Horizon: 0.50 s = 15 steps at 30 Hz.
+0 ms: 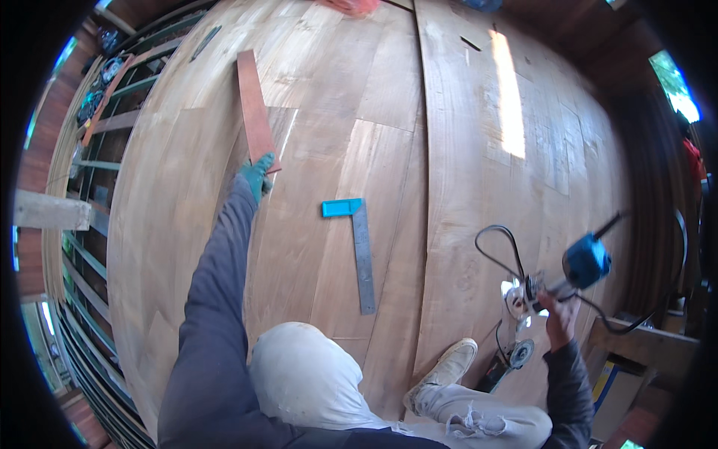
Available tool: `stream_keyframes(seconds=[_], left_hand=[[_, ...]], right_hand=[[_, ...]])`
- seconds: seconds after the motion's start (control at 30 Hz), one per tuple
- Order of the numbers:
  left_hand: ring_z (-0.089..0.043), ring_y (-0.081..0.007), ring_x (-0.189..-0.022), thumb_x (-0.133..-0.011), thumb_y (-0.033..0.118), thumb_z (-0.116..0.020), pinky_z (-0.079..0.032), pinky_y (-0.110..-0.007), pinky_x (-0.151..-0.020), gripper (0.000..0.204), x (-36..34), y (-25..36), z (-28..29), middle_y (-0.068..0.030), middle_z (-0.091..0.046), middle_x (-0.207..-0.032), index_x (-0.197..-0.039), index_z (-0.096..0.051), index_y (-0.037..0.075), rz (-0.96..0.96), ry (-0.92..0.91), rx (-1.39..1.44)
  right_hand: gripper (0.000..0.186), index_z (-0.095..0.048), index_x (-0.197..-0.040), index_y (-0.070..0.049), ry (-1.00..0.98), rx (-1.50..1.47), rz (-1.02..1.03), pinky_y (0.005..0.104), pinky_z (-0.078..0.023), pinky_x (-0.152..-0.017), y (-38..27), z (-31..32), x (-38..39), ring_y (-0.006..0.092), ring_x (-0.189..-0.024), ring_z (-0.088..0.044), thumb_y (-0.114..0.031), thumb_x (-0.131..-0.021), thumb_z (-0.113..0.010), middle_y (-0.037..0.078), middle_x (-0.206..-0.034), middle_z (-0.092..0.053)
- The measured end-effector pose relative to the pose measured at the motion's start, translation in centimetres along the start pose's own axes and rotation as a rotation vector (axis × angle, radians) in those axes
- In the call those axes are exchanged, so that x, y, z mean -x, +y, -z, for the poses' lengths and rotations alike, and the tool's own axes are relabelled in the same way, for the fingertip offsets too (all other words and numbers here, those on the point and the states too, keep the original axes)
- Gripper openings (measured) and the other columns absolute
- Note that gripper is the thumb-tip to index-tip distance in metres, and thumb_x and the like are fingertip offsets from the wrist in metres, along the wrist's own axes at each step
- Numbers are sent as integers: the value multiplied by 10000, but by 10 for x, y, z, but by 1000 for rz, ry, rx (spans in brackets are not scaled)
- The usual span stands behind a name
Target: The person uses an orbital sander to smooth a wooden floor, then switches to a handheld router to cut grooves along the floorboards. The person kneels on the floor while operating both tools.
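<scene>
In a green glove, my left hand grips the near end of a long reddish-brown wooden board, which points away over the plywood. My bare right hand is closed around a trim router with a blue motor body, tilted at the right, its black cord looping around it. Between my hands lies a try square with a blue handle and a grey metal blade. Below the router, an angle grinder rests beside my right shoe.
Large plywood sheets form the surface, with a raised seam running lengthwise. A slatted metal frame lies along the left. A wooden beam and a cardboard box stand at the lower right. A pinkish-red bag is at the far edge.
</scene>
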<state>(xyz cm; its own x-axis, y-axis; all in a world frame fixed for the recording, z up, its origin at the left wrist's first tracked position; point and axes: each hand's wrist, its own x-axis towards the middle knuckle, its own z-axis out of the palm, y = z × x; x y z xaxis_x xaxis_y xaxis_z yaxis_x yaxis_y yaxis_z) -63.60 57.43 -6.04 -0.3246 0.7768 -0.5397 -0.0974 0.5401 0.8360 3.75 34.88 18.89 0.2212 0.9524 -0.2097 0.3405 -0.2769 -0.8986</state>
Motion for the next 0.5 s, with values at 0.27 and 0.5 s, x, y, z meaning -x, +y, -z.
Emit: stream_keyframes(seconds=[0.27, 0.5], left_hand=[[-572, -98, -583, -940, 361, -805, -435, -268, -481, 274, 246, 85, -122, 18, -616, -788, -1035, -645, 161, 85, -145, 294], [-548, -105, -594, -961, 374, -771, -426, -267, -490, 263, 399, 128, -164, -8, -619, -822, -1027, -666, 142, 220, -278, 143]], right_hand=[[363, -707, -1118, -2, -103, -172, 331, 333, -577, -763, -79, -50, -86, 162, -849, -704, -151, -807, -817, 57, -989, -728], [393, -691, -1110, -8, -80, -403, 283, 322, -572, -801, -73, -68, -84, 151, -856, -702, -176, -793, -852, 59, -985, -723]])
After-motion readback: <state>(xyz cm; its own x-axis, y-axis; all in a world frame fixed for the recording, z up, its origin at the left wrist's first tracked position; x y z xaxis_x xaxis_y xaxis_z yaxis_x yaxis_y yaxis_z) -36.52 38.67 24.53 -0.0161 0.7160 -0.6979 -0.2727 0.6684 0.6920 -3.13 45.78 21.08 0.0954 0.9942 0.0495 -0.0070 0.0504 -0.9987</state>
